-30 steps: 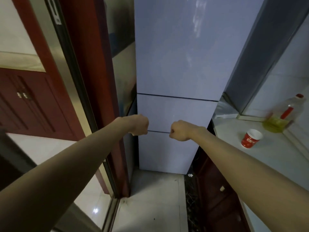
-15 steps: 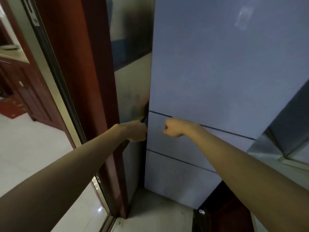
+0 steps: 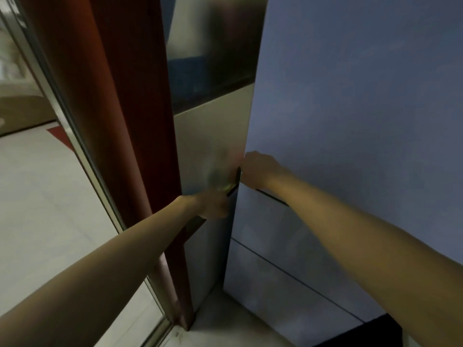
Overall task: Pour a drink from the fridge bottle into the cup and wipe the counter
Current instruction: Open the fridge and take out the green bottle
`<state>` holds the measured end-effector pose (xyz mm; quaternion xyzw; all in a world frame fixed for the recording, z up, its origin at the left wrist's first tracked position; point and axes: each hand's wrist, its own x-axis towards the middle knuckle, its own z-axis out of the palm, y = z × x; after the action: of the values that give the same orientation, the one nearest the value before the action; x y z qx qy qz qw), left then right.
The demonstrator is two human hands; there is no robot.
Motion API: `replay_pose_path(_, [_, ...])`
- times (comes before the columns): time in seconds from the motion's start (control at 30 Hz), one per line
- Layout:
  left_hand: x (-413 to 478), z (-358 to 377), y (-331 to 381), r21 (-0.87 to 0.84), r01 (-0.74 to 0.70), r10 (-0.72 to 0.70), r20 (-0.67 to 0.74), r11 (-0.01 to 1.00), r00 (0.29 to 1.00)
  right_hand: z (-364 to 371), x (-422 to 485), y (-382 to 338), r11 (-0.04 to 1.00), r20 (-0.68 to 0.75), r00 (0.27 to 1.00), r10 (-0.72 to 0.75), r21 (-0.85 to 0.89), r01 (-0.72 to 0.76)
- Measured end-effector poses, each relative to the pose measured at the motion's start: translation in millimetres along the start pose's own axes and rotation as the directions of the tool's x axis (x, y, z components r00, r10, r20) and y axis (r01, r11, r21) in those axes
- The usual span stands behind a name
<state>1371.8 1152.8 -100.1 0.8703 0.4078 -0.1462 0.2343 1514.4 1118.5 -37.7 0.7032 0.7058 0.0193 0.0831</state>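
pale blue-grey fridge fills the right half of the frame, its tall upper door above two lower drawer fronts split by thin dark seams. my right hand is at the centre of the picture, on the left edge of that upper door right at its bottom corner, fingers curled together over the edge; how far they wrap behind it i cannot tell, the hand is blurred. my left hand sits just below and left of it, closed into a loose fist near the fridge's shiny side panel, close to a dark gap at the seam; whether it touches the panel i cannot tell. left of the panel a red-brown wooden door frame runs from top to bottom of the frame, with a metal sliding track beside it and pale floor tiles at lower left. the bottle and the cup are nowhere in my view, and the fridge door looks shut
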Motion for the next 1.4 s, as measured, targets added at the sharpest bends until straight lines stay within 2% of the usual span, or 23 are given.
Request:
replay_pose_path(0.07, [17,-4,-1,-0.08,0.002,-0.004,-0.028,0.997,1.0,-2,18,9,0.997,-0.067,0.997,-0.048,-0.07,0.043])
replay_pose_path(0.17, [43,-7,2,-0.326,0.015,-0.039,-0.068,0.945,0.997,-8,36,18,0.972,-0.116,0.983,-0.14,-0.204,0.114])
replay_pose_path(0.23, [58,-7,4,-0.372,-0.025,-0.004,-0.076,0.928,0.997,-13,43,20,0.945,-0.159,0.968,-0.192,-0.297,0.138])
replay_pose_path(0.3, [79,-6,2,-0.383,-0.108,0.049,-0.161,0.917,0.986,-19,50,22,0.911,-0.212,0.952,-0.221,-0.394,0.123])
replay_pose_path(0.4, [112,-5,-2,-0.497,-0.209,0.087,-0.257,0.842,0.963,-25,59,21,0.873,-0.242,0.955,-0.173,-0.487,0.035])
replay_pose_path(0.47, [120,-10,3,-0.585,-0.234,0.056,-0.306,0.777,0.95,-29,68,17,0.816,-0.185,0.979,-0.086,-0.576,-0.037])
replay_pose_path(0.57, [110,-16,11,-0.677,-0.236,-0.001,-0.33,0.697,0.944,-28,77,10,0.777,-0.103,0.992,0.067,-0.619,-0.117])
replay_pose_path(0.67, [110,-10,13,-0.749,-0.239,-0.025,-0.323,0.618,0.946,-26,81,1,0.671,-0.025,0.993,0.114,-0.736,-0.096])
replay_pose_path(0.73, [114,-5,11,-0.773,-0.258,-0.045,-0.347,0.579,0.937,-12,87,-3,0.652,0.025,0.981,0.192,-0.75,-0.109])
replay_pose_path(0.83, [114,-5,7,-0.83,-0.228,-0.082,-0.31,0.508,0.947,-14,86,-6,0.671,-0.109,0.937,0.331,-0.671,-0.315])
replay_pose_path(0.87, [112,-8,8,-0.841,-0.221,-0.082,-0.298,0.495,0.951,-11,86,-6,0.679,-0.069,0.941,0.332,-0.675,-0.289])
replay_pose_path(0.93, [111,-9,7,-0.86,-0.208,-0.086,-0.277,0.465,0.957,-5,88,-1,0.68,0.01,0.966,0.259,-0.713,-0.175])
replay_pose_path(0.97, [108,-10,6,-0.867,-0.206,-0.088,-0.274,0.454,0.958,-6,88,0,0.661,-0.018,0.975,0.22,-0.733,-0.162])
replay_pose_path(1.07, [103,-5,-3,-0.872,-0.212,-0.092,-0.279,0.441,0.956,-9,86,-5,0.636,-0.097,0.979,0.182,-0.747,-0.192])
replay_pose_path(1.2, [88,-1,-8,-0.88,-0.224,-0.11,-0.294,0.419,0.949,-2,73,-22,0.663,-0.138,0.982,0.126,-0.725,-0.187])
replay_pose_path(1.33, [62,11,-18,-0.931,-0.204,-0.195,-0.27,0.304,0.943,8,51,-39,0.714,-0.18,0.983,0.027,-0.685,-0.145])
replay_pose_path(1.4, [44,20,-24,-0.935,-0.206,-0.209,-0.272,0.289,0.94,9,39,-52,0.705,-0.176,0.984,0.004,-0.698,-0.128])
